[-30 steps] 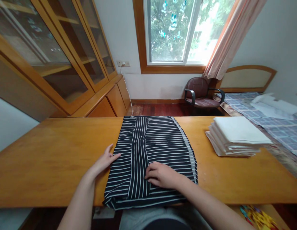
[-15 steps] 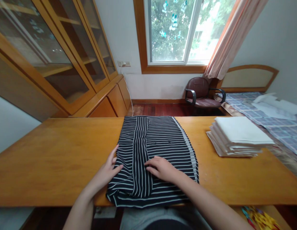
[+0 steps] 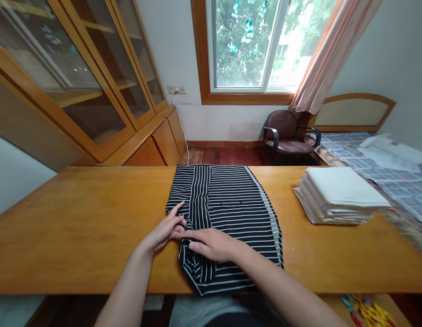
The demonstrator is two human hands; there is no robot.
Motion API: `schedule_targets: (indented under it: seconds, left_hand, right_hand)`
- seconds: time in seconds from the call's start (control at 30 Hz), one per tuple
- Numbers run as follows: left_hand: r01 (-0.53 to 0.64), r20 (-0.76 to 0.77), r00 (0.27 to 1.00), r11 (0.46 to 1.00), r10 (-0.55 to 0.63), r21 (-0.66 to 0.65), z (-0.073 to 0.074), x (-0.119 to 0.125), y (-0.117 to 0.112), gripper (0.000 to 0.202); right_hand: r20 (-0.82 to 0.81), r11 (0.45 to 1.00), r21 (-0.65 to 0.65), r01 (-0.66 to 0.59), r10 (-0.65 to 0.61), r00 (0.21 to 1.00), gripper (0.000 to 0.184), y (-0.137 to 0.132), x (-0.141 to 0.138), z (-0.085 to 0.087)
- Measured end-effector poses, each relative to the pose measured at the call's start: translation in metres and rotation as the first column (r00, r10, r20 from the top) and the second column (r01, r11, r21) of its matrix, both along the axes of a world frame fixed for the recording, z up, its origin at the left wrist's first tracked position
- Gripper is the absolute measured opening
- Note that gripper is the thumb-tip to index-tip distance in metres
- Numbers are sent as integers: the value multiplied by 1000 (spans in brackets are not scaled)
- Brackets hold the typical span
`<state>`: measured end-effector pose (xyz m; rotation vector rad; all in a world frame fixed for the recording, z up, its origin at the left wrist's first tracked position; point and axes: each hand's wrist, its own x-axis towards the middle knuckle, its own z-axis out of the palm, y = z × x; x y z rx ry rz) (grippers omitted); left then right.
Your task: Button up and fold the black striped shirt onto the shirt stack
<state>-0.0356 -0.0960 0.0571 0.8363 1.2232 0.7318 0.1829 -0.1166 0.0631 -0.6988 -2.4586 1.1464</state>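
Striped cloth (image 3: 241,218) lies on wooden table (image 3: 77,227), left edge bunched. Left hand (image 3: 166,230) at the bunch, index extended (pinch hidden, can't tell). Right hand (image 3: 212,244) over cloth, fingertips by left's; grip also unclear.

One head-worn camera looks forward and down over the nearby table (image 3: 95,218). It faces a window (image 3: 243,56) beyond.

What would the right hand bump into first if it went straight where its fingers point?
The left hand. The right hand points at its fingers across the edge of the striped cloth; they look touching or nearly so, though I can't be sure which.
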Motion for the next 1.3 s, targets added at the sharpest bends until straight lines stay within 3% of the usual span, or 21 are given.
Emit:
schedule_targets:
  seconds: [0.1,0.17,0.23,0.33,0.5,0.7,0.83,1.0,1.17,1.3]
  left_hand:
    - [52,-62,997,999,-51,9,-2,-12,0,77]
    - [63,-187,981,996,-51,59,-6,-28,8,69]
    - [-17,-348,934,985,77,174,-11,-48,24,63]
    - [-81,-567,784,946,254,313,-18,-72,59,68]
    - [-15,-562,806,956,185,293,-26,-73,121,74]
    - [-105,-433,870,948,235,302,-32,-50,171,70]
    - [-55,-462,859,937,221,346,-31,-47,184,75]
    - [36,-514,828,894,224,447,-25,-54,188,67]
    - [94,-601,760,872,249,480,-6,-65,190,64]
    - [230,-740,648,881,179,414,14,-74,196,58]
  right_hand:
    - [23,998,56,-12,11,1000,39,3,-4,-5]
    - [21,995,97,13,-15,1000,37,2,-5,-6]
    - [10,991,129,33,-35,999,35,-2,-5,-6]
    - [1,986,165,38,-39,999,34,-9,-6,-7]
    - [-40,969,246,-5,16,999,32,-17,-9,-16]
    - [-45,961,276,-22,36,998,32,-20,-8,-20]
    - [-29,965,260,3,5,1000,34,-19,-5,-25]
    - [-97,970,244,9,15,995,36,-23,-5,-27]
    - [-129,963,268,-14,50,990,36,-28,-11,-11]
    - [-167,968,252,-7,51,985,38,-31,-14,3]
